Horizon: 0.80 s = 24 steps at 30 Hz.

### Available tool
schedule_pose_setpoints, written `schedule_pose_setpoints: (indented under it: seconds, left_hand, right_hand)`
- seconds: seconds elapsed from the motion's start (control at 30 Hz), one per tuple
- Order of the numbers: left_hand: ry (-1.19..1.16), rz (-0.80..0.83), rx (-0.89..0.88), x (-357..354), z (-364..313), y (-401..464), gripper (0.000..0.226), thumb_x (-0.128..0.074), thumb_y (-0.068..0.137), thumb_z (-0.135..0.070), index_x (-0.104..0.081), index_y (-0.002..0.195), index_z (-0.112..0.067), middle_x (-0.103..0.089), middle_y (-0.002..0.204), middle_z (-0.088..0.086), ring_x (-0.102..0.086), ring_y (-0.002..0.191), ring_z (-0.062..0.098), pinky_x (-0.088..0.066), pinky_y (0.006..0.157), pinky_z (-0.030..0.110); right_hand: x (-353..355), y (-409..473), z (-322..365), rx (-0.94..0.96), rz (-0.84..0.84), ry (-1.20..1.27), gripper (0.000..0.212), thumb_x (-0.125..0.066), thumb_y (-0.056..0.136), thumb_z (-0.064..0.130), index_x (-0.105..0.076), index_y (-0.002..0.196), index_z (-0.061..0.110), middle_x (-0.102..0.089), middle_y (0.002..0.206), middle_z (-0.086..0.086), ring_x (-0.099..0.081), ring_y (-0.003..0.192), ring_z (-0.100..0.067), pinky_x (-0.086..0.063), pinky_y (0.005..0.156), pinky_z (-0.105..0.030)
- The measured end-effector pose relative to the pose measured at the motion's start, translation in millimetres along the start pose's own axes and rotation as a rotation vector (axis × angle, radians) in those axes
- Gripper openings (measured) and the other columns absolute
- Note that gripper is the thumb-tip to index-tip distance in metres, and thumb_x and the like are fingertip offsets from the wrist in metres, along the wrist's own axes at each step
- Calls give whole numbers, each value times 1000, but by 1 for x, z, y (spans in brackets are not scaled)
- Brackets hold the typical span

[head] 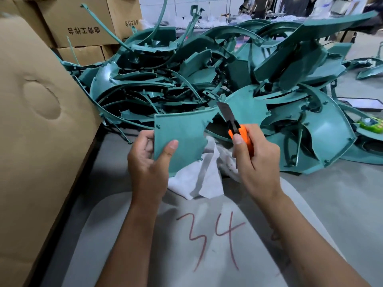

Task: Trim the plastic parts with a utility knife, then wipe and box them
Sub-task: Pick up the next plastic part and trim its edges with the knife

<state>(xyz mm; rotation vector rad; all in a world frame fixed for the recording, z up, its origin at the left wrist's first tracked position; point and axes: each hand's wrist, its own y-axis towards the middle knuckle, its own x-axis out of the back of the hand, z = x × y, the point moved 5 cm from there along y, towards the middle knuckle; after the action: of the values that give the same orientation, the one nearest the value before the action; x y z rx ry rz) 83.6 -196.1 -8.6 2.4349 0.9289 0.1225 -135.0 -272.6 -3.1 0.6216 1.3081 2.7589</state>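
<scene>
Red "34" on table; left grip pinches teal part; right grip clasps knife.

two hands, one knife, one cloth, a heap of green parts too tangled to count.

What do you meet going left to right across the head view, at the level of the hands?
Cardboard box → left hand → held teal part → white cloth → right hand gripping the orange knife → teal parts pile.
</scene>
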Motion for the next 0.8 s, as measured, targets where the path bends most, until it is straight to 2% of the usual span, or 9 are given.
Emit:
schedule_pose_setpoints:
  seconds: [0.1,0.2,0.27,0.37,0.43,0.53,0.6,0.7,0.8]
  left_hand:
    - [201,19,-184,-5,-13,-6,19,-76,89,-8,-64,90,-22,-75,86,-6,-73,81,14,-60,69,33]
    - [268,55,-317,-13,-20,-10,32,-72,79,14,-65,87,-16,-77,98,-10,-73,99,13,-57,85,33]
    - [301,56,-332,-18,-22,-12,50,-70,76,21,-61,85,-27,-74,98,-22,-70,99,3,-54,85,24]
    - [401,55,-329,-21,-19,-15,60,-75,80,12,-51,80,-44,-62,83,-34,-60,81,-9,-40,71,7]
    - [413,26,-356,-19,-17,-15,58,-74,79,13,-53,81,-41,-64,84,-31,-62,84,-8,-42,73,8]
    - [323,-17,-413,-11,-16,-14,51,-63,71,23,-66,89,-25,-76,103,-13,-72,103,9,-55,86,26]
    - [290,-47,-422,-6,-14,-11,56,-60,72,24,-66,92,-27,-77,106,-5,-73,106,15,-56,88,31]
    - [289,-97,-396,2,-8,-6,42,-67,78,21,-61,86,-19,-77,107,-13,-73,106,13,-56,89,30]
    - [320,-113,-378,2,-9,-6,30,-70,80,16,-60,84,-13,-73,107,-25,-72,103,6,-54,85,21]
  right_hand:
    - [-3,-4,15,80,-2,19,26,-45,109,30,-57,97,12,-45,63,9,-43,54,-10,-34,54,-21]
    - [-15,-7,26,117,89,57,27,-44,109,33,-54,93,13,-37,62,16,-42,53,-3,-29,53,-15]
    - [-21,-9,31,130,152,81,24,-43,109,35,-49,92,19,-37,62,16,-42,53,-5,-30,53,-17]
    - [-28,-12,37,141,211,114,21,-41,110,39,-46,95,25,-40,65,13,-45,57,-11,-35,54,-26]
    - [-28,-12,37,139,210,111,20,-42,111,38,-44,94,27,-39,65,14,-44,56,-12,-35,54,-26]
    - [-22,-8,26,99,165,39,22,-45,110,35,-42,90,26,-36,61,12,-41,53,-14,-30,52,-24]
    - [-18,-5,12,15,128,-53,24,-44,109,38,-43,89,24,-39,58,9,-41,51,-14,-29,52,-28]
    - [-11,-3,-9,-151,74,-141,28,-45,109,38,-43,87,21,-41,56,6,-41,51,-17,-26,54,-38]
    - [-11,-3,0,-68,62,-95,27,-42,110,36,-46,89,19,-40,57,10,-41,50,-14,-30,52,-32]
